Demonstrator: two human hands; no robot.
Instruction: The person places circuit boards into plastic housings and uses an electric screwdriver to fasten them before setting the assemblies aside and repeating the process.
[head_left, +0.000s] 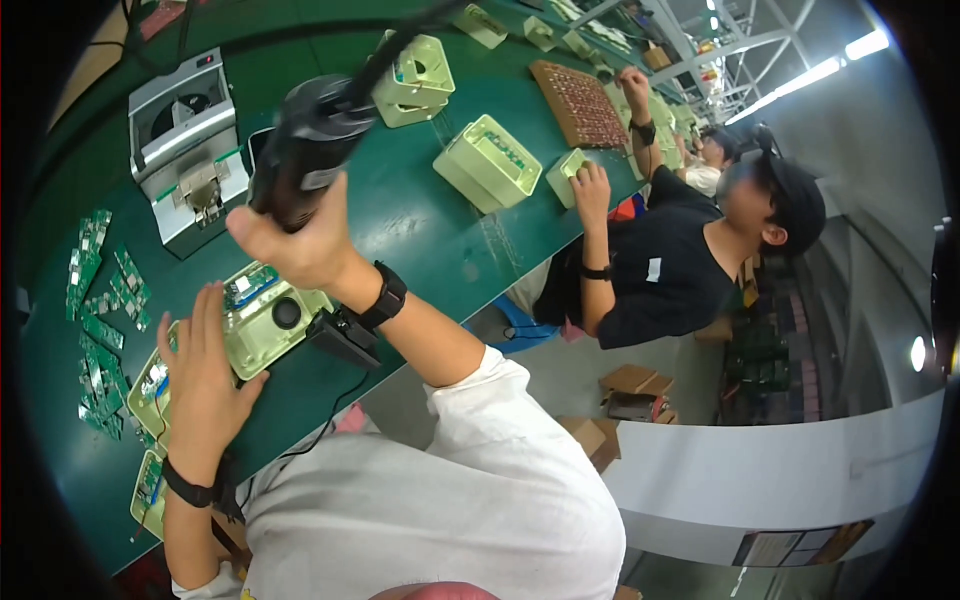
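Observation:
My right hand [310, 245] is wrapped round a black electric screwdriver [312, 145], raised above a pale green plastic housing [262, 345]. Inside that housing are a round black speaker and a small circuit board with blue wiring. My left hand [205, 375] lies with fingers stretched out along the left side of the housing, thumb at its near edge. Under and beside the left fingers sits a second pale green housing [148, 408], partly covered. Closer to me is a third one [150, 490] with a board and wires. The screwdriver's tip is hidden behind my right hand.
Several loose green circuit boards [100, 370] lie at left. A grey machine [183, 145] stands behind my hands. Stacked green housings [490, 165] are farther right, beside a brown tray of small parts [578, 105]. A co-worker [660, 255] handles a green housing. A black cable rises from the screwdriver.

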